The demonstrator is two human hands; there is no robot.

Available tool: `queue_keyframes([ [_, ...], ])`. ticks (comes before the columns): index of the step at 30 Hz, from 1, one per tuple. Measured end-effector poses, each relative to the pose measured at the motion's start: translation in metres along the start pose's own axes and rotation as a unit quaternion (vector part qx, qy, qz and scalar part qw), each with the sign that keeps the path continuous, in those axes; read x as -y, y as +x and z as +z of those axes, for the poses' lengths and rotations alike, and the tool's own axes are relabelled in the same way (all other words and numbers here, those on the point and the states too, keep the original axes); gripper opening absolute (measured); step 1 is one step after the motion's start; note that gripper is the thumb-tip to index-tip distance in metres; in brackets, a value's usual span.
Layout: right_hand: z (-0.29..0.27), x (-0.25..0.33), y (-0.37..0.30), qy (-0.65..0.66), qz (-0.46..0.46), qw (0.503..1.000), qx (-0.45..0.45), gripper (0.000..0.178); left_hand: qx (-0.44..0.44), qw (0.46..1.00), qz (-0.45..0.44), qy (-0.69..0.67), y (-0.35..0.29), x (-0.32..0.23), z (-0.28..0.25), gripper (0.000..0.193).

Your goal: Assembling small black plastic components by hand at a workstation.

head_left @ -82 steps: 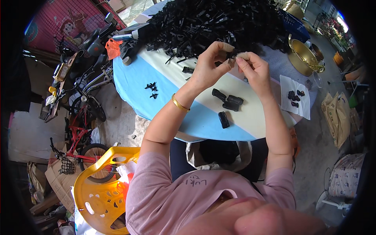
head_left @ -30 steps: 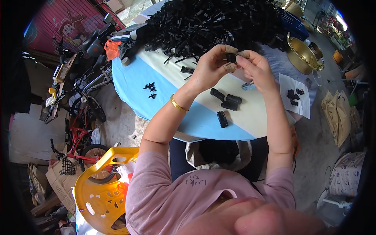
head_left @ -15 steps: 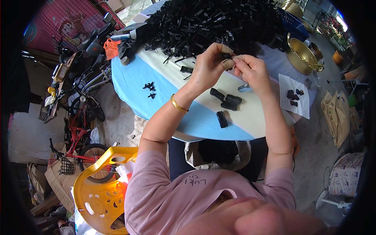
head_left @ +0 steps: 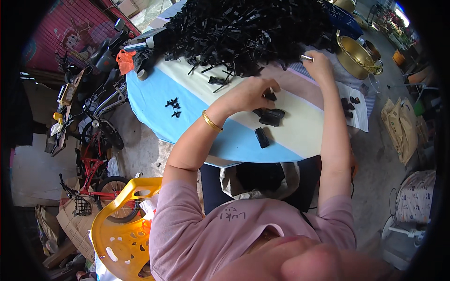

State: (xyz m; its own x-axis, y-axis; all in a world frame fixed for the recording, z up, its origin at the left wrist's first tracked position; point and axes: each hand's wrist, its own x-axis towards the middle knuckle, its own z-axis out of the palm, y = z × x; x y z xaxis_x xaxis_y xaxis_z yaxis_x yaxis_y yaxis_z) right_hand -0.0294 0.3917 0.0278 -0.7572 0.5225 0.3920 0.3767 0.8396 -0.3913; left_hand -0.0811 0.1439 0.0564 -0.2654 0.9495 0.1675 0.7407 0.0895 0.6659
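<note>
My left hand [head_left: 248,96] is low over the table, thumb and fingers curled round a small black plastic piece [head_left: 270,96]. Just below it lie several black plastic parts, one a chunky block [head_left: 272,117] and another a separate oblong [head_left: 262,137]. My right hand [head_left: 320,68] is raised at the right side of the table, closed on a short silvery tool [head_left: 307,58]; its kind is hidden by the fingers. A huge heap of black plastic strips and parts [head_left: 243,35] covers the far side.
On the striped tablecloth [head_left: 187,100], small black bits [head_left: 173,104] lie at the left. White paper [head_left: 360,112] bearing dark pieces and a golden pot [head_left: 352,58] stand at the right. A yellow chair [head_left: 110,225] and red bicycle [head_left: 93,168] are to the left.
My hands were together at a small dark piece and have parted. The left came down toward the black parts; the right moved to the right and now shows a silvery tool.
</note>
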Motion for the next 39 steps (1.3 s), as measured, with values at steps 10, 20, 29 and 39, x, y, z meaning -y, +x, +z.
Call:
queue_keyframes([
  [10,-0.002,0.013,-0.005,0.146,0.04,0.98,0.126,0.017,-0.077,0.995,0.003,-0.06,0.003,0.006,-0.001,0.047],
  [20,-0.023,0.082,-0.045,0.53,0.071,0.788,0.306,0.017,-0.314,0.947,0.056,-0.032,0.014,0.011,-0.003,0.085],
  [29,-0.023,0.088,-0.053,0.513,-0.041,0.83,0.212,0.025,-0.261,0.954,0.021,-0.144,0.005,-0.001,-0.018,0.067],
  [39,-0.03,0.099,-0.061,0.517,-0.08,0.84,0.143,0.017,-0.257,0.897,0.026,-0.359,0.005,-0.001,-0.013,0.033],
])
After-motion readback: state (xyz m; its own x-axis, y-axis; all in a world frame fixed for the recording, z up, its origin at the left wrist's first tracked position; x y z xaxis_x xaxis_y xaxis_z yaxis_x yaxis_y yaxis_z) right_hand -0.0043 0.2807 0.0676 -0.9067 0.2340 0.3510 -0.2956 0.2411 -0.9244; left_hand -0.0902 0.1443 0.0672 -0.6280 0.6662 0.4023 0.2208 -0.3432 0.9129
